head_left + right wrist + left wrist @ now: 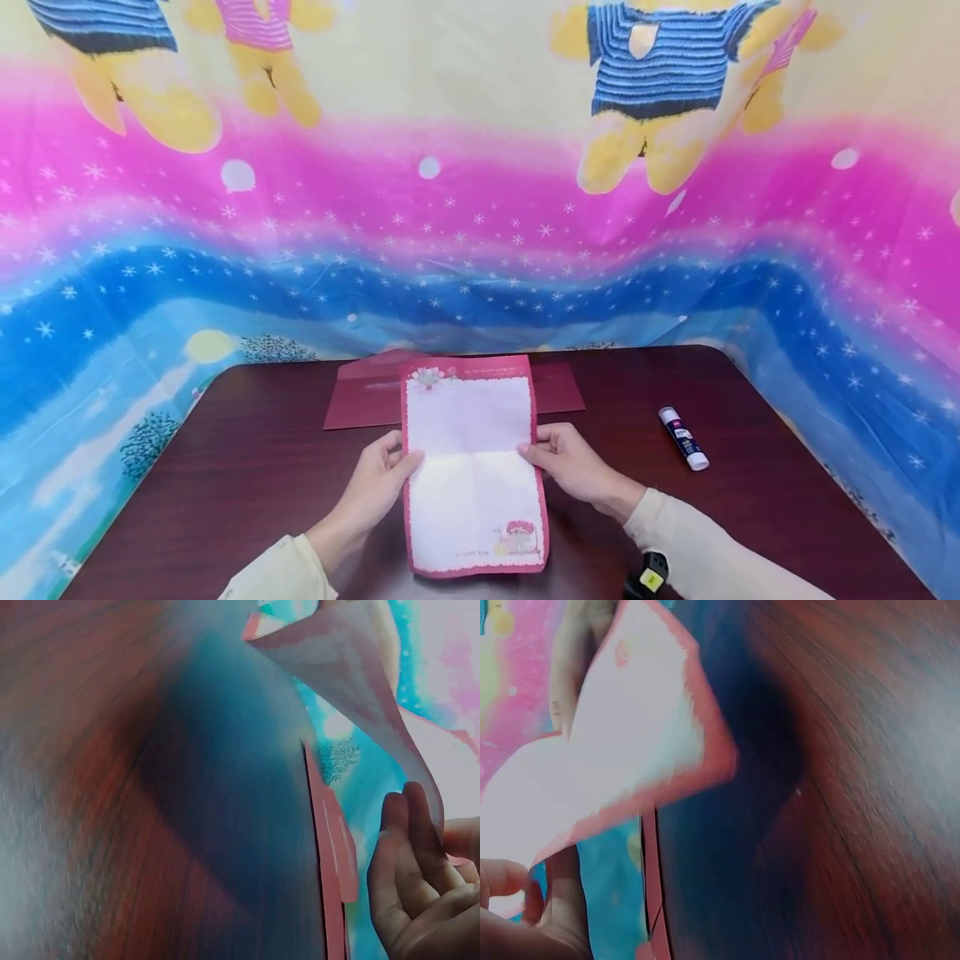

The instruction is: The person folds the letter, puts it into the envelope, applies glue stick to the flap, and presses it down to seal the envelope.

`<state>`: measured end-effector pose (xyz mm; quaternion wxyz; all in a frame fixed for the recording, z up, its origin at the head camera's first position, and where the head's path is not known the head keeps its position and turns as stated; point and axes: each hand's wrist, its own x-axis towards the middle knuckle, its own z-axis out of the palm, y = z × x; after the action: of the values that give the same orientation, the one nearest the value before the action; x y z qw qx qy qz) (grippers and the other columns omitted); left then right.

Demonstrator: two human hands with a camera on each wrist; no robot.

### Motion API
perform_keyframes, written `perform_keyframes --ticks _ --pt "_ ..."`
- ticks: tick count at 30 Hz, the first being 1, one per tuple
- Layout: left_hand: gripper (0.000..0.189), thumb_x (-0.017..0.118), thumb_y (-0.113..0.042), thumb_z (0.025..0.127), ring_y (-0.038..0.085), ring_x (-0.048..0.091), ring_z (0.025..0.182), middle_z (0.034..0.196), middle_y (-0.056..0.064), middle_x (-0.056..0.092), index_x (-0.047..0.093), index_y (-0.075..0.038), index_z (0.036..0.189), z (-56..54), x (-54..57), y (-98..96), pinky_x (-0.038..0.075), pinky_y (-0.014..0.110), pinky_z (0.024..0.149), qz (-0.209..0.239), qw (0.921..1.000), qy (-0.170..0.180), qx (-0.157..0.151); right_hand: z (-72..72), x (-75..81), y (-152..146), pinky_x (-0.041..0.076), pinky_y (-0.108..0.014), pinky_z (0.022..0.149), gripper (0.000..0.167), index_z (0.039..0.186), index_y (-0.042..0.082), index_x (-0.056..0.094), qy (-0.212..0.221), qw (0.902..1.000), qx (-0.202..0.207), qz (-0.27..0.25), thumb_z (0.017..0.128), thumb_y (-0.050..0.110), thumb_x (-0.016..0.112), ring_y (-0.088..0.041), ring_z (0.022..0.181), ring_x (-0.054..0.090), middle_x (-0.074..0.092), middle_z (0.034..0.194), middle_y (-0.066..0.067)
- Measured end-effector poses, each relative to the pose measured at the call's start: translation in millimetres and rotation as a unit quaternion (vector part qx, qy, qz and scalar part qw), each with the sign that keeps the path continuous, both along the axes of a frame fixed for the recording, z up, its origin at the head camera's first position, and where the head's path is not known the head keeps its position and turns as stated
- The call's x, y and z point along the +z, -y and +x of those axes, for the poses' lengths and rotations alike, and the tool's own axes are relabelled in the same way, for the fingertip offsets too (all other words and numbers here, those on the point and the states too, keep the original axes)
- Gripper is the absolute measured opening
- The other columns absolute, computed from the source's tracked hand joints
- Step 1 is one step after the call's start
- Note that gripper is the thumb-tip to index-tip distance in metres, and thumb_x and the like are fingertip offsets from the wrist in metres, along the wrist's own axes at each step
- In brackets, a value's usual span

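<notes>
Both hands hold up a sheet of letter paper (472, 492) with a pink-red border, white middle, a fold crease across it and printed flowers. It bends at the crease, and its raised lower part shows in the left wrist view. My left hand (378, 475) pinches the left edge near the crease, thumb on the front. On the opposite edge my right hand (573, 467) pinches likewise, its fingers (416, 817) behind the sheet. Beyond the paper lies a dark red envelope (363, 396) on the table, partly hidden by the sheet.
A glue stick (683, 438) with white ends lies at the right of the dark brown table (247, 458). A cartoon-printed cloth (480, 208) hangs behind the table and down both sides. A black device (647, 575) sits on the right wrist.
</notes>
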<state>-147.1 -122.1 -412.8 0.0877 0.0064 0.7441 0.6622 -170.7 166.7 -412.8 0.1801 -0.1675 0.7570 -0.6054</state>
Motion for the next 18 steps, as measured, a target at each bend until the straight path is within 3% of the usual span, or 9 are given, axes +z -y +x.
perform_keyframes --ticks 4,10,18 --pt "0.041 0.056 -0.012 0.103 0.029 0.076 0.094 0.108 0.023 0.075 0.050 0.006 0.139 1.6 -3.4 -2.5 0.062 0.040 0.082 -0.002 0.9995 -0.022 -0.021 0.9 1.1 -3.0 0.061 -0.034 0.088 0.040 0.133 -0.008 0.058 0.026 0.9994 -0.003 -0.022 0.104 0.020 0.057 -0.019 0.099 0.076 0.074 0.116 -0.021" --pt "0.043 0.054 -0.016 0.104 0.024 0.077 0.092 0.101 0.021 0.077 0.049 0.010 0.139 3.6 -4.7 -0.5 0.061 0.032 0.082 0.008 0.9994 -0.023 -0.024 -1.6 -2.5 -8.8 0.060 -0.031 0.089 0.046 0.139 -0.006 0.053 0.050 0.9971 0.004 -0.057 0.104 0.024 0.056 -0.016 0.101 0.075 0.074 0.121 -0.015" --pt "0.048 0.054 -0.018 0.105 0.013 0.076 0.093 0.109 0.019 0.076 0.045 0.011 0.142 5.0 1.9 5.0 0.061 0.029 0.082 0.085 0.9939 0.000 -0.071 -3.2 -1.8 -14.8 0.060 -0.029 0.086 0.043 0.139 -0.008 0.049 0.070 0.9890 0.046 -0.122 0.107 0.021 0.050 -0.012 0.101 0.074 0.076 0.114 -0.001"
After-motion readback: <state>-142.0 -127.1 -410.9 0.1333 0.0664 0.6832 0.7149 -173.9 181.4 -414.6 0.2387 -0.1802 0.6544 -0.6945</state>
